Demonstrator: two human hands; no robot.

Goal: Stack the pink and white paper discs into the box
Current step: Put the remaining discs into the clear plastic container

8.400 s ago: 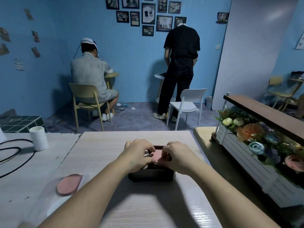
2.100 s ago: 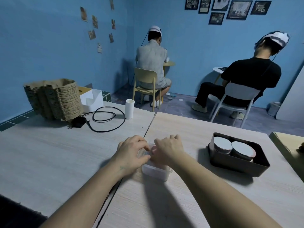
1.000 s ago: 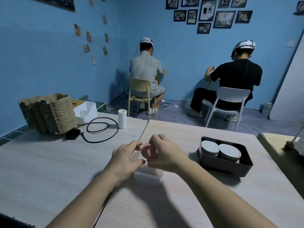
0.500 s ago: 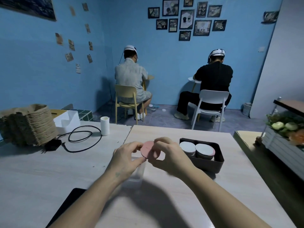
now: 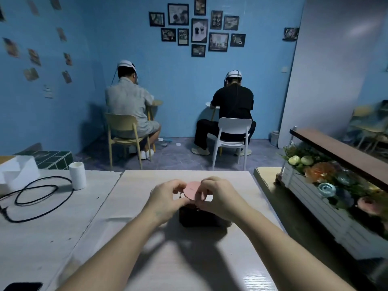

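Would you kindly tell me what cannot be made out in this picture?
Head view:
Contents of the box: the left hand, right hand and the pink disc they pinch cover its opening.
Disc count in the grip: the hands hide the edge.
The dark flat object: cut off by the bottom edge.
The framed pictures: too small to read.

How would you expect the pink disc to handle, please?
The pink disc looks thin and flat, so probably light and bendable. Left hand and right hand pinch its edges, so it likely needs guiding to drop flat into the box.
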